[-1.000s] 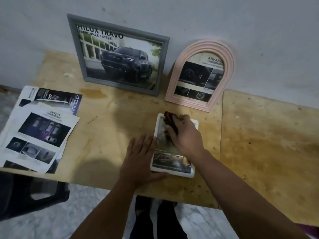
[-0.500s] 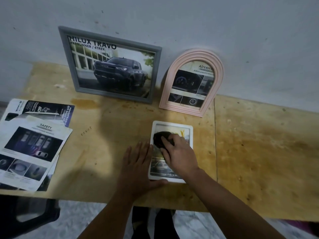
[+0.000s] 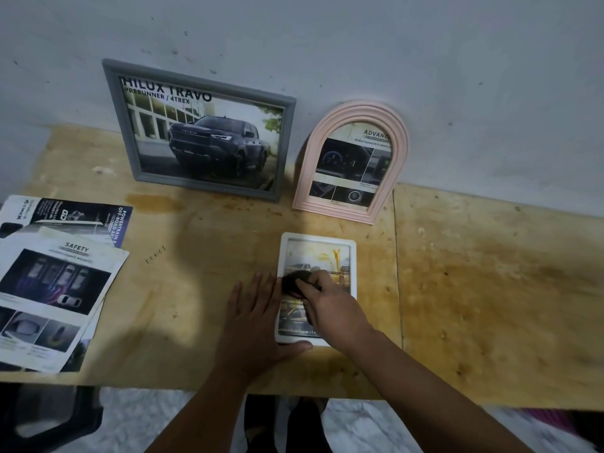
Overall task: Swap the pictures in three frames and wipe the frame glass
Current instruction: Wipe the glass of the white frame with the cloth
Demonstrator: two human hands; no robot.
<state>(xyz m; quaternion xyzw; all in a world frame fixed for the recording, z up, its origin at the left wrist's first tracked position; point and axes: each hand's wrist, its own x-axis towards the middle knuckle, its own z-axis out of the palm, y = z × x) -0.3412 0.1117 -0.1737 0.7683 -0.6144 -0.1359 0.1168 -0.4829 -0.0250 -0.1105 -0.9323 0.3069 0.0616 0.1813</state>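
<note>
A small white frame (image 3: pixel 318 243) lies flat on the wooden table (image 3: pixel 202 276), picture side up. My right hand (image 3: pixel 333 308) grips a dark cloth (image 3: pixel 294 282) and presses it on the frame's glass near the left side. My left hand (image 3: pixel 258 318) lies flat with straight fingers against the frame's left edge, thumb along its near edge. A grey frame (image 3: pixel 202 132) with a truck picture leans on the wall at the back. Beside it to the right leans a pink arched frame (image 3: pixel 354 165).
Several loose brochure pages (image 3: pixel 55 282) lie at the table's left edge. A second wooden board (image 3: pixel 496 289) adjoins on the right. A dark chair (image 3: pixel 49 420) stands below at the left. The grey wall rises right behind the frames.
My right hand has drawn the cloth from the top of the white frame's glass down toward its middle left. My left hand stays on the frame's edge.
</note>
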